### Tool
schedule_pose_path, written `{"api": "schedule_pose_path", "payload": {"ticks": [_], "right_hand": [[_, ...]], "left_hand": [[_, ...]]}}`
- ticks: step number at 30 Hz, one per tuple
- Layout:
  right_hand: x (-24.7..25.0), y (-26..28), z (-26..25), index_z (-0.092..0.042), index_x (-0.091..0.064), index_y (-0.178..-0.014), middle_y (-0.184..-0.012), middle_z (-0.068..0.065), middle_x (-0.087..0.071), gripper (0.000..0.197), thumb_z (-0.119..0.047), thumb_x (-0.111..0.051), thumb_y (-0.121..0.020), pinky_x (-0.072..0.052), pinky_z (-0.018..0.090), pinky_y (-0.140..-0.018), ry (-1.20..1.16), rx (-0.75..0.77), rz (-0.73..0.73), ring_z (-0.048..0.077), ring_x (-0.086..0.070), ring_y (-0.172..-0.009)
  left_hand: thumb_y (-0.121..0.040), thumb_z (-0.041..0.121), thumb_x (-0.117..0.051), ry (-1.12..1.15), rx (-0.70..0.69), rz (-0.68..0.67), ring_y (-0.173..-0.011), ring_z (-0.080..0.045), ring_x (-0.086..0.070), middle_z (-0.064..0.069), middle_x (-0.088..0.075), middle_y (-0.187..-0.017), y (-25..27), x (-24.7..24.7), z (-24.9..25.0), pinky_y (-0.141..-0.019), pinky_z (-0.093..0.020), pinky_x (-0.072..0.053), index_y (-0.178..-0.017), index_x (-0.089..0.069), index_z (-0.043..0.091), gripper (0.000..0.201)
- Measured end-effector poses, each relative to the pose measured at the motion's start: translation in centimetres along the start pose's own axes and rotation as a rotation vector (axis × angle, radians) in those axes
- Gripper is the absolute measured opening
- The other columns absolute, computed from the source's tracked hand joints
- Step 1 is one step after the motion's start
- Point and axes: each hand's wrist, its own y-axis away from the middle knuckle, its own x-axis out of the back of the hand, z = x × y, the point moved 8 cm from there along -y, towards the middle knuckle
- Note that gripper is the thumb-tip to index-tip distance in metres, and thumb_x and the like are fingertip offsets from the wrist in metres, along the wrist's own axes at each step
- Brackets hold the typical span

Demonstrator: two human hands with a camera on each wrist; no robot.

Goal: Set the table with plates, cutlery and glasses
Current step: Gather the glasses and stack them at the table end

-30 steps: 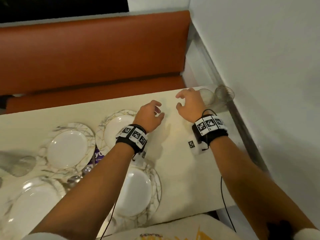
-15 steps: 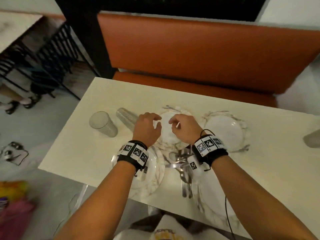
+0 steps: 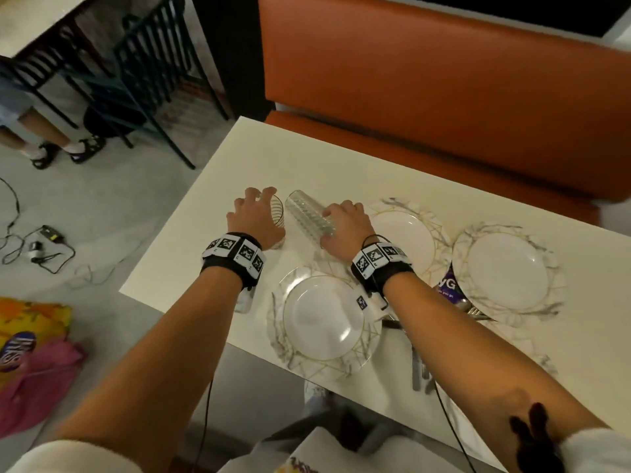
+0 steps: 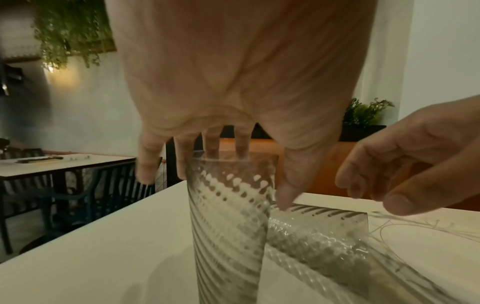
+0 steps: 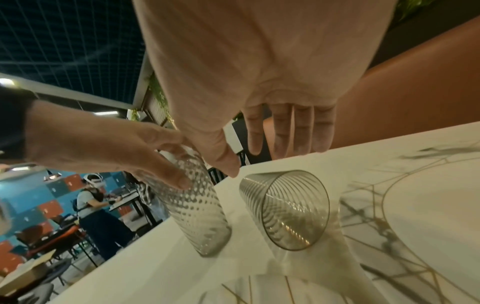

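Gripping: left hand (image 3: 256, 218) curls fingers (image 4: 182, 156) and thumb round the upright glass (image 4: 228, 222), near the table's (image 3: 211, 254) left corner
Right hand (image 3: 346, 225): over the lying glass (image 5: 285, 209), fingers (image 5: 298, 131) loosely bent; contact cannot be told (thumb hangs just above it)
Lying glass: on its side, just right of the upright one
Plates: one (image 3: 322, 327) near, two (image 3: 406, 237) (image 3: 505, 271) to the right
Cutlery (image 3: 418, 370): under the right forearm
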Motion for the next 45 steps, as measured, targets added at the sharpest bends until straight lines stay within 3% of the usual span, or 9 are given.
{"api": "schedule_pose_path", "payload": {"ticks": [2,9,15,21,26,32,35,38,45], "right_hand": [[-0.5,-0.7,0.1,-0.023,-0.048,-0.133,-0.129,0.005,-0.047,0.064,-0.040,-0.069,-0.075,-0.042,0.043,-0.099,0.033,-0.002,0.021,0.028,-0.040,-0.119],[-3.8,-2.7,1.8,-0.017,-0.027,-0.148,-0.140,0.011,-0.038,0.109,-0.068,-0.075,-0.064,-0.036,0.049,-0.108,0.143,-0.165,-0.047,0.033,-0.035,-0.132],[-4.1,-2.7,2.2,-0.013,-0.036,-0.137,-0.133,0.009,-0.046,0.086,-0.048,-0.075,-0.069,-0.040,0.046,-0.102,0.041,-0.183,0.022,0.031,-0.044,-0.123],[4.2,1.4,3.8,-0.021,-0.036,-0.139,-0.131,0.006,-0.041,0.087,-0.047,-0.077,-0.066,-0.048,0.045,-0.095,-0.334,-0.113,0.319,0.028,-0.046,-0.118],[12.7,8.3,9.2,-0.024,-0.038,-0.138,-0.128,0.002,-0.042,0.086,-0.051,-0.075,-0.066,-0.049,0.041,-0.095,-0.403,-0.117,0.543,0.023,-0.048,-0.115],[19.5,18.2,20.4,-0.024,-0.040,-0.138,-0.127,0.004,-0.039,0.091,-0.061,-0.067,-0.060,-0.050,0.044,-0.096,-0.353,-0.302,0.678,0.025,-0.048,-0.115],[21.2,23.5,27.8,-0.022,-0.038,-0.140,-0.129,0.006,-0.039,0.093,-0.059,-0.069,-0.060,-0.047,0.045,-0.100,-0.331,-0.462,0.710,0.029,-0.046,-0.117],[22.0,29.3,35.8,-0.015,-0.037,-0.142,-0.131,0.008,-0.039,0.098,-0.056,-0.073,-0.060,-0.044,0.044,-0.101,-0.318,-0.632,0.727,0.030,-0.043,-0.120],[21.5,40.4,51.2,-0.010,-0.041,-0.138,-0.136,0.013,-0.039,0.096,-0.050,-0.081,-0.062,-0.037,0.042,-0.104,-0.287,-0.904,0.709,0.034,-0.040,-0.123]], "left_hand": [[-0.083,0.021,-0.078,0.119,-0.014,0.031,-0.135,-0.039,-0.040,-0.012,-0.039,-0.150,-0.1,0.0,-0.2,-0.100,-0.052,-0.050,-0.153,-0.039,0.025,0.081],[-0.081,0.022,-0.079,0.180,-0.033,0.090,-0.131,-0.036,-0.042,-0.011,-0.043,-0.145,0.4,0.8,0.1,-0.095,-0.049,-0.051,-0.150,-0.043,0.023,0.078],[-0.080,0.021,-0.078,0.184,-0.068,0.131,-0.130,-0.037,-0.043,-0.011,-0.044,-0.145,0.9,2.3,1.3,-0.094,-0.049,-0.051,-0.150,-0.044,0.022,0.078],[-0.081,0.024,-0.079,0.143,-0.168,0.175,-0.128,-0.037,-0.043,-0.014,-0.044,-0.144,1.6,4.7,6.4,-0.096,-0.049,-0.051,-0.150,-0.044,0.020,0.078],[-0.080,0.030,-0.080,0.147,-0.320,0.171,-0.128,-0.037,-0.042,-0.015,-0.044,-0.143,2.9,4.7,16.2,-0.098,-0.051,-0.049,-0.150,-0.045,0.021,0.079],[-0.079,0.032,-0.080,0.183,-0.555,0.096,-0.129,-0.035,-0.043,-0.013,-0.042,-0.141,7.0,0.4,32.5,-0.098,-0.051,-0.051,-0.151,-0.043,0.024,0.081],[-0.080,0.034,-0.081,0.195,-0.632,0.038,-0.136,-0.033,-0.039,-0.013,-0.037,-0.149,9.9,-3.2,40.9,-0.100,-0.050,-0.051,-0.159,-0.029,0.020,0.096],[-0.078,0.037,-0.085,0.263,-0.646,-0.085,-0.144,-0.031,-0.037,-0.013,-0.033,-0.158,12.9,-7.9,48.6,-0.109,-0.048,-0.047,-0.161,-0.018,0.009,0.110],[-0.070,0.026,-0.093,0.375,-0.645,-0.274,-0.137,-0.030,-0.044,-0.014,-0.044,-0.146,18.9,-18.0,62.1,-0.113,-0.040,-0.041,-0.149,-0.036,0.004,0.099]]}}
